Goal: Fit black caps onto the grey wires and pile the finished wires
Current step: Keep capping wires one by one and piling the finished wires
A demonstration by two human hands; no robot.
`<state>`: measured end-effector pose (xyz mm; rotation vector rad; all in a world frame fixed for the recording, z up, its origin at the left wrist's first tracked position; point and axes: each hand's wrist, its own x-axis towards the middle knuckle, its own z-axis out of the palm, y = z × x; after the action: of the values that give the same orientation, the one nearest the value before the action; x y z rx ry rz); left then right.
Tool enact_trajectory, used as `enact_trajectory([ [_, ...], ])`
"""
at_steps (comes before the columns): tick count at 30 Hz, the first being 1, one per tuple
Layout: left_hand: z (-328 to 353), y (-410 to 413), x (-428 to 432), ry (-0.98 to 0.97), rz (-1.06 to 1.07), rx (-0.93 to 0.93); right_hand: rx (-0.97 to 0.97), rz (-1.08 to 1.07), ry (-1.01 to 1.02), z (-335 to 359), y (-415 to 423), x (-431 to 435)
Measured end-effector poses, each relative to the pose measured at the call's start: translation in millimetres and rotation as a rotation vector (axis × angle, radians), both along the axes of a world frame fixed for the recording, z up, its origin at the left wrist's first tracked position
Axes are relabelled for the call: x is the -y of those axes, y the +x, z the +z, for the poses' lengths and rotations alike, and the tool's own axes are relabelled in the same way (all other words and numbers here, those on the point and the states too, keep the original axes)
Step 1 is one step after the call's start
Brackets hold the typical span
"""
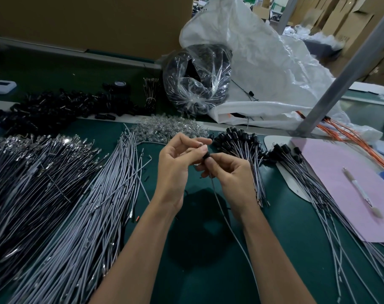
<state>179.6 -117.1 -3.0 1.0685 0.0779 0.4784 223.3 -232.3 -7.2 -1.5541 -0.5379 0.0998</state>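
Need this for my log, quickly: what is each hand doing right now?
Left hand: fingers pinch a small shiny piece just above the black cap.
Right hand: fingers pinch that black cap, on a grey wire.

black cap (207,155), grey wire (227,222), pink sheet (331,172)

Factory assembly bench, green mat (208,249), heaped grey wires (81,216), bagged parts (197,82), stacked cardboard cartons (351,18) behind

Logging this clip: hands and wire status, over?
Both busy: right hand pinches black cap; left hand pinches its top end. From it the grey wire hangs between the forearms. Nothing blocks the hands.
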Motion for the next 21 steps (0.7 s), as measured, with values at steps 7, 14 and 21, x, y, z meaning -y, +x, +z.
enact_trajectory([
  [7, -6.0, 2.7, 6.4, 0.124, -0.059, -0.092, 0.068, -0.122, 0.034, -0.5, 2.3, 0.6],
  [14, -2.5, 1.2, 7.5, 0.102, 0.046, -0.016, 0.110, -0.113, 0.020, -2.2, -2.4, -3.6],
  [21, 2.4, -1.6, 16.3, 0.009, 0.063, 0.068, 0.088, -0.120, 0.120, -5.6, -8.9, -9.9],
])
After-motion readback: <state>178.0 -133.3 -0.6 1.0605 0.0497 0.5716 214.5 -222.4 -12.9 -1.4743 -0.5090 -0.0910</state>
